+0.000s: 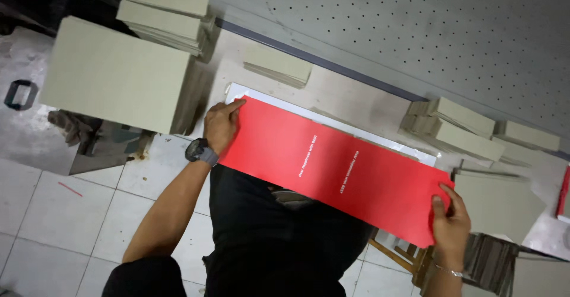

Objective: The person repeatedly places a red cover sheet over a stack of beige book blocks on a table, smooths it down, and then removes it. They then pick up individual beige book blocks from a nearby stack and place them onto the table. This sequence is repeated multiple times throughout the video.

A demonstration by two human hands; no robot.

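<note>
A: On the pale worktop (pixel 356 104), what does the person hold?

B: A long, glossy red card sheet (pixel 332 166), lying slantwise across the bench edge. The left hand (pixel 221 125) rests flat on the sheet's upper left corner, fingers spread, pressing rather than clasping. The right hand (pixel 451 223) pinches the sheet's lower right corner, thumb on top, the other fingers hidden beneath the card.

A: Anything under the red sheet?

B: A white sheet (pixel 297 112) peeks out along its far edge; how far it reaches underneath cannot be told. The sheet's near edge overhangs the person's dark clothing (pixel 267 237), which hides the bench edge there.

A: And around the sheet?

B: Beyond its far edge, near the left end, lies a small stack of grey-beige boards (pixel 278 64). Left of the sheet stands a large block of the same grey boards (pixel 119 83), with more stacked beyond it (pixel 163 15). Past the sheet's right end sit several further small stacks (pixel 463 131), and one flat grey board (pixel 499 205) just beside the right hand. A red edge (pixel 564 193) at the right border is cut off; what it belongs to cannot be made out. Below the sheet's right end, a wooden frame (pixel 404 255) shows only in part.

A: The wrists?

B: A dark watch (pixel 199 150) on the left, a thin bracelet (pixel 450 270) on the right.
</note>
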